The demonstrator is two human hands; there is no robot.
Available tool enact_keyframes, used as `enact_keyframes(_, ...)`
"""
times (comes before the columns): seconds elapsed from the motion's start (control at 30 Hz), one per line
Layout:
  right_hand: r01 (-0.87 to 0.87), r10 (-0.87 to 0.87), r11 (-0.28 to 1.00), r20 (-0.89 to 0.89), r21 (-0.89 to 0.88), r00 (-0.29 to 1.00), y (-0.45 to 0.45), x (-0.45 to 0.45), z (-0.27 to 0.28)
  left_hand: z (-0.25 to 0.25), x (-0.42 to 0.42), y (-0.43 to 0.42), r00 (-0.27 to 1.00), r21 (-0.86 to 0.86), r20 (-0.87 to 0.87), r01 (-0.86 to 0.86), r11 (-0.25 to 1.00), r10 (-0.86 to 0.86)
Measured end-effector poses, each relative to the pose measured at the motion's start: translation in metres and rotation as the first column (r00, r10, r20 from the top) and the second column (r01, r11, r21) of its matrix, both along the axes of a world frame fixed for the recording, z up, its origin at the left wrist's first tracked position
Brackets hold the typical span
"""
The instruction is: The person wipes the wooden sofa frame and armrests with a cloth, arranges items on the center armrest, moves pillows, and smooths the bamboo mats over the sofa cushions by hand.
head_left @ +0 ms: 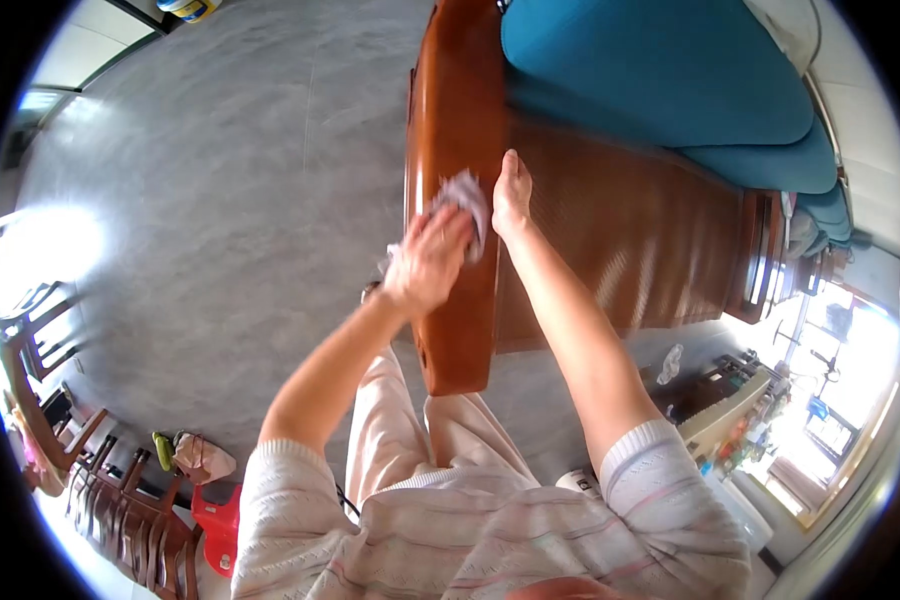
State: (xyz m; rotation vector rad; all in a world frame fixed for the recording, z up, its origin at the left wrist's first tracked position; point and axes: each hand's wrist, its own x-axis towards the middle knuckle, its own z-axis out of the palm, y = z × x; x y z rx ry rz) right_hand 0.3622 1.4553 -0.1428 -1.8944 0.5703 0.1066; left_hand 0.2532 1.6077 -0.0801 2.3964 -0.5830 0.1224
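Observation:
My left hand presses a crumpled, pale purplish-grey cloth onto the broad armrest of a brown wooden sofa. Its fingers bend over the cloth, and motion blurs both slightly. Just right of it, my right hand is at the armrest's inner edge, beside the brown seat. I see this hand nearly edge-on, with the thumb side up; it appears stretched out and holds no loose object. Some of its fingers are hidden.
Large teal cushions lean along the sofa's back. Grey floor spreads to the left. Wooden chairs, a red plastic stool and a pinkish bag stand at lower left. Cluttered furniture stands at lower right.

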Motion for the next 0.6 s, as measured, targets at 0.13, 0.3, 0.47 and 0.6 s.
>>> enact_keyframes(0.13, 0.094, 0.023, 0.914, -0.282, 0.395, 0.959, -0.041, -0.052, 0.04, -0.009, 0.112, -0.019, 0.97, 0.132, 0.185, -0.182, 0.974, 0.157)
enact_keyframes(0.3, 0.154, 0.036, 0.9, -0.422, 0.407, 0.906, -0.141, -0.166, 0.039, -0.018, 0.18, -0.031, 0.94, 0.429, 0.239, -0.327, 0.842, 0.243)
enact_keyframes(0.47, 0.268, -0.044, 0.912, -0.577, 0.311, 0.816, -0.188, -0.25, 0.043, 0.005, 0.089, -0.056, 0.989, 0.597, 0.145, -0.116, 0.794, 0.036)
enact_keyframes(0.6, 0.203, 0.02, 0.923, -0.566, 0.328, 0.824, -0.188, -0.269, 0.049, 0.022, -0.056, -0.077, 0.995, 0.405, -0.05, 0.103, 0.908, -0.09)
